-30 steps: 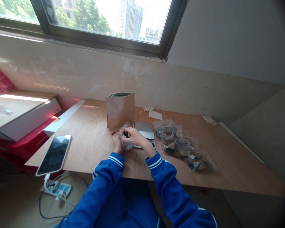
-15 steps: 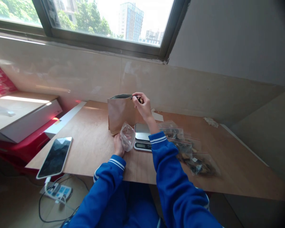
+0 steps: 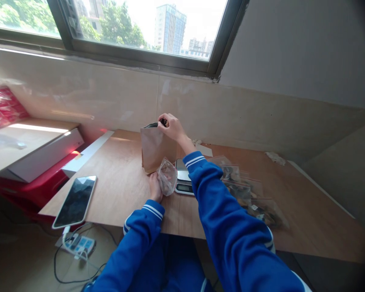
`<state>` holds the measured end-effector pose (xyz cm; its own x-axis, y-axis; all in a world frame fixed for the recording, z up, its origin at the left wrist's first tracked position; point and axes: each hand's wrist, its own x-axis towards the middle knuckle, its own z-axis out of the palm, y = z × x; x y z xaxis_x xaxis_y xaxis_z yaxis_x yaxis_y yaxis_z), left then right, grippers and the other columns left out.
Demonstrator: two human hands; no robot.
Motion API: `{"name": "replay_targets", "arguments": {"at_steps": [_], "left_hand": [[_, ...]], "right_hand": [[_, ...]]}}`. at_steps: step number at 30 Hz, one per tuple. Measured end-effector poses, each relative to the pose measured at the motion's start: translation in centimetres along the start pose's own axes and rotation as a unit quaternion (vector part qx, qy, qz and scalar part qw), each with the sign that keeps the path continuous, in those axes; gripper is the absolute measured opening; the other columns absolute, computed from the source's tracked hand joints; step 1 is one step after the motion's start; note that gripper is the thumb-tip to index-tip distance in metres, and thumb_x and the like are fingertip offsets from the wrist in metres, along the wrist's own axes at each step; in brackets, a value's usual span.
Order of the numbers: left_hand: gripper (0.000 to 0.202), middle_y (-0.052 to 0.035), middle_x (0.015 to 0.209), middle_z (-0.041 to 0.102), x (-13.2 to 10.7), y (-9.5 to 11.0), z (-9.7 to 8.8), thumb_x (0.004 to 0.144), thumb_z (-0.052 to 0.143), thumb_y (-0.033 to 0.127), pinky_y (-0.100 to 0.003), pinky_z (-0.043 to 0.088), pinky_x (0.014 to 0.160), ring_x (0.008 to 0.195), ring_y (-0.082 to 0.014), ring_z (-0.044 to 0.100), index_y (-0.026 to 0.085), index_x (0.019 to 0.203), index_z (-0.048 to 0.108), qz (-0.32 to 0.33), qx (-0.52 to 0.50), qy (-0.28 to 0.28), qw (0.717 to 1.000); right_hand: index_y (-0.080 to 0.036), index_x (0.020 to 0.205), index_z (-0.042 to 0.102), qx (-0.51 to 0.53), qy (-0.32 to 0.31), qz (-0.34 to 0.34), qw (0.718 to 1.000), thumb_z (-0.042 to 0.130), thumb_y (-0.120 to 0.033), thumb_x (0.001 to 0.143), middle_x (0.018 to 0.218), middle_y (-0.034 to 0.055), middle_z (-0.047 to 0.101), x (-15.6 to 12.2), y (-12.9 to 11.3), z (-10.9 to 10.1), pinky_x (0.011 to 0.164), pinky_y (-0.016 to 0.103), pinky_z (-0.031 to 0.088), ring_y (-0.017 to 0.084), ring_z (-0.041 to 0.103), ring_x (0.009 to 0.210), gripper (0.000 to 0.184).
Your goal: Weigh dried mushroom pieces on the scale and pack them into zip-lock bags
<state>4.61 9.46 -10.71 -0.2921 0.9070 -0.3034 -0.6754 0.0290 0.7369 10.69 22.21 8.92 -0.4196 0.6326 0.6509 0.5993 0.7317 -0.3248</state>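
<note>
Pinched together at the mouth of an upright kraft paper pouch [image 3: 155,150], the right hand [image 3: 172,127] is held over the opening, whatever it grips hidden. Filled zip bags [image 3: 239,192] are kept within reach at three o'clock; a clear zip bag [image 3: 167,177] is gripped upright by the left hand [image 3: 155,187], beside a digital scale [image 3: 184,187].

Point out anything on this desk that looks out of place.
A crumpled white paper scrap lies against the wall at the far right of the wooden desk, apart from the zip bags. It looks like stray litter.
</note>
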Motion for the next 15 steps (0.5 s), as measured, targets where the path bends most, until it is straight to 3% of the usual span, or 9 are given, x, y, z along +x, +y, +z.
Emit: {"name": "replay_targets", "arguments": {"at_steps": [8,15], "left_hand": [[0.022,-0.0074,0.058,0.063,-0.4,0.4,0.3,0.081,0.051,0.041,-0.044,0.055,0.061,0.06,-0.0265,0.066,0.02,0.075,0.055,-0.044,-0.004,0.002,0.999],[0.025,-0.0074,0.06,0.063,-0.8,0.6,0.5,0.082,0.05,0.043,-0.046,0.052,0.061,0.057,-0.0255,0.064,0.018,0.08,0.057,-0.059,0.001,0.013,0.998]], "right_hand": [[-0.014,0.079,0.071,-0.152,-0.161,-0.004,0.975,0.042,-0.029,0.091,0.085,0.0111,0.072,0.4,-3.0,-2.7,0.066,0.025,0.033,0.016,0.059,0.075,0.035],[-0.011,0.086,0.074,-0.152,-0.261,0.063,0.951,0.039,-0.039,0.095,0.09,0.0149,0.074,0.6,-4.2,-3.7,0.059,0.026,0.034,0.017,0.062,0.072,0.046]]}}
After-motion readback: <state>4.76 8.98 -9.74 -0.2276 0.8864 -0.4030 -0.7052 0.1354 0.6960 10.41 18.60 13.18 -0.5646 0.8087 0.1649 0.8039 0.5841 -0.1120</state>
